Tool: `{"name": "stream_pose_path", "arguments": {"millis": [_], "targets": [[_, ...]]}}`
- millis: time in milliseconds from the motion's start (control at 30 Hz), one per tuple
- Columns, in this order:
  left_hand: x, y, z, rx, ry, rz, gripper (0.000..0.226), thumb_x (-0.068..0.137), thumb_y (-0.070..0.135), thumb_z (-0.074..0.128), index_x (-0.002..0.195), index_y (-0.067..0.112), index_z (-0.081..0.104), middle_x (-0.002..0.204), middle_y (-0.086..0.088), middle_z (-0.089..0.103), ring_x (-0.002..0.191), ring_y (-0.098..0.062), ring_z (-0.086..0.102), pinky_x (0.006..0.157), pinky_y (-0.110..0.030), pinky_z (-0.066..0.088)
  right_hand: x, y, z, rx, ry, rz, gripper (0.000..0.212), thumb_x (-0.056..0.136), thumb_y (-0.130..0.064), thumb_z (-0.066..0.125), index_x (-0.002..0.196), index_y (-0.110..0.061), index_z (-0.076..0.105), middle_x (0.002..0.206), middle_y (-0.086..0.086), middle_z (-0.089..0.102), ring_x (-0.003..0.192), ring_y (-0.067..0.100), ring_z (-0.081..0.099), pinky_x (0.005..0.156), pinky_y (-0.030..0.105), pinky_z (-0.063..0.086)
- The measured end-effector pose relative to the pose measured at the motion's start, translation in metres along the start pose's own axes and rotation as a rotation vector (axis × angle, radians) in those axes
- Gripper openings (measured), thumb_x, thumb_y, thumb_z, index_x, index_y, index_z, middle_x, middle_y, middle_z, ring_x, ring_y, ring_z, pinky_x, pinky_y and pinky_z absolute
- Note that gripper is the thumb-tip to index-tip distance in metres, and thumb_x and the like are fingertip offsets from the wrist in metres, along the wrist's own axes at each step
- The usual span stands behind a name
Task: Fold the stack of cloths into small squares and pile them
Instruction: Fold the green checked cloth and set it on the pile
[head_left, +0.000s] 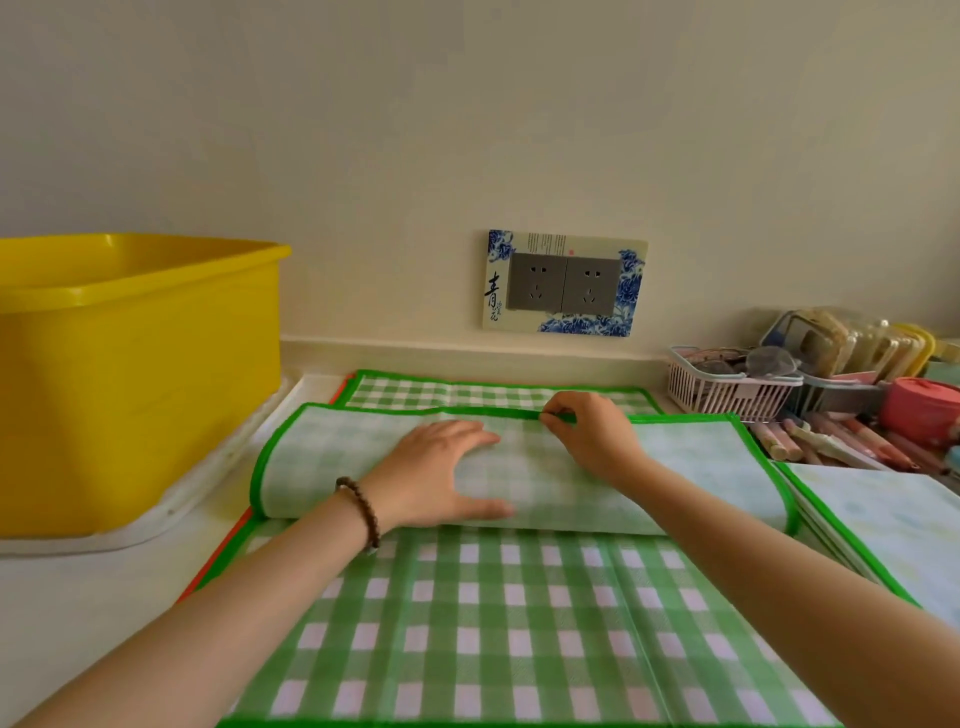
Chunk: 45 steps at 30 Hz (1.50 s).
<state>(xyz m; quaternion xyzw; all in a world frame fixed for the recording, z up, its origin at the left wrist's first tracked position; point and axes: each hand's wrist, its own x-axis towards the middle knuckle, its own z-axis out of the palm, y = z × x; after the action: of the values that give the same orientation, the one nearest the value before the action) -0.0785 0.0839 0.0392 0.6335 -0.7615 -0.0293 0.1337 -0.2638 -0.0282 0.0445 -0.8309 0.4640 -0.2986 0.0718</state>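
A stack of green-and-white checked cloths (493, 623) with green borders lies spread on the counter. The top cloth (691, 483) is folded over on itself, pale underside up, forming a long band across the middle. My left hand (441, 473) presses flat on this folded cloth with fingers spread. My right hand (587, 431) pinches the far green hem of the fold near its middle. A pile of pale folded cloths (883, 525) with green edges sits at the right.
A large yellow plastic tub (130, 374) stands on a white tray at the left. A white basket (727, 384) with odds and ends, a pink box (919, 405), and pens (831, 441) crowd the back right. A wall socket (563, 283) is straight ahead.
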Motion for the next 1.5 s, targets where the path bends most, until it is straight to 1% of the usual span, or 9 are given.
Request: {"name": "stream_pose_path", "arguments": {"millis": [200,433,633,800,967,1233,1333,1433,1500], "targets": [[0.002,-0.011,0.020,0.029,-0.050,-0.083,0.084,0.078,0.074,0.044,0.147,0.032,0.021,0.155,0.009,0.019,0.142,-0.010,0.015,0.118,-0.035,0.009,-0.005,-0.005,0.010,0.039,-0.008,-0.013,0.023,0.094,-0.025,0.053,0.114,-0.022,0.064,0.123,-0.004,0.063,0.113,0.017,0.057,0.093,0.030,0.043],[0.003,-0.016,0.035,0.046,-0.140,-0.153,0.076,0.086,0.069,0.033,0.149,0.031,0.012,0.158,0.008,0.007,0.145,-0.012,0.005,0.118,-0.040,0.003,-0.035,-0.016,0.036,0.034,-0.174,-0.015,0.033,0.097,-0.032,0.045,0.126,-0.024,0.056,0.134,-0.005,0.054,0.123,0.015,0.048,0.099,0.025,0.035],[0.002,-0.014,0.045,0.067,-0.208,-0.195,0.068,0.093,0.063,0.022,0.150,0.031,0.005,0.158,0.008,-0.004,0.145,-0.012,-0.008,0.118,-0.043,-0.003,-0.042,-0.016,0.060,-0.094,-0.363,-0.025,0.049,0.099,-0.042,0.032,0.145,-0.026,0.030,0.155,-0.002,0.024,0.143,0.014,0.018,0.118,0.033,0.011],[0.001,-0.015,0.047,0.078,-0.216,-0.186,0.067,0.093,0.063,0.018,0.150,0.032,0.001,0.158,0.009,-0.008,0.145,-0.011,-0.010,0.117,-0.043,-0.005,-0.045,-0.009,0.061,-0.167,-0.418,-0.003,0.053,0.098,-0.052,0.021,0.148,-0.035,0.017,0.158,-0.006,0.011,0.146,0.014,0.005,0.118,0.038,0.001],[0.000,-0.016,0.048,0.076,-0.219,-0.181,0.071,0.090,0.067,0.017,0.150,0.034,0.000,0.158,0.010,-0.010,0.144,-0.010,-0.011,0.117,-0.044,-0.006,-0.049,0.020,0.043,-0.214,-0.403,0.086,0.059,0.093,-0.062,0.019,0.148,-0.040,0.014,0.158,-0.008,0.008,0.146,0.013,0.003,0.118,0.039,0.001],[0.000,-0.017,0.049,0.078,-0.224,-0.182,0.077,0.084,0.073,0.012,0.149,0.035,-0.003,0.157,0.011,-0.012,0.144,-0.010,-0.013,0.117,-0.045,-0.007,-0.060,0.100,-0.009,-0.322,-0.412,0.292,0.059,0.093,-0.064,0.015,0.147,-0.042,0.008,0.159,-0.007,0.002,0.146,0.016,0.003,0.118,0.040,0.001],[0.000,-0.018,0.049,0.070,-0.213,-0.183,0.089,0.072,0.080,0.004,0.149,0.035,-0.003,0.157,0.012,-0.012,0.144,-0.010,-0.012,0.117,-0.044,-0.007,-0.063,0.114,-0.019,-0.326,-0.417,0.329,0.058,0.094,-0.062,0.015,0.148,-0.040,0.008,0.159,-0.006,0.001,0.146,0.016,0.000,0.118,0.041,0.000],[-0.001,-0.019,0.050,0.052,-0.195,-0.171,0.116,0.048,0.093,-0.013,0.149,0.037,-0.002,0.157,0.012,-0.010,0.144,-0.010,-0.011,0.117,-0.044,-0.007,-0.061,0.114,-0.021,-0.317,-0.417,0.343,0.058,0.095,-0.059,0.017,0.148,-0.037,0.011,0.159,-0.005,0.002,0.146,0.017,0.001,0.118,0.043,-0.001],[0.000,-0.020,0.052,0.047,-0.186,-0.166,0.115,0.047,0.093,-0.011,0.148,0.040,-0.001,0.157,0.011,-0.010,0.144,-0.011,-0.011,0.117,-0.045,-0.007,-0.059,0.105,-0.022,-0.277,-0.377,0.341,0.058,0.096,-0.057,0.022,0.149,-0.034,0.015,0.159,-0.003,0.006,0.146,0.018,0.005,0.117,0.043,0.000]]}}
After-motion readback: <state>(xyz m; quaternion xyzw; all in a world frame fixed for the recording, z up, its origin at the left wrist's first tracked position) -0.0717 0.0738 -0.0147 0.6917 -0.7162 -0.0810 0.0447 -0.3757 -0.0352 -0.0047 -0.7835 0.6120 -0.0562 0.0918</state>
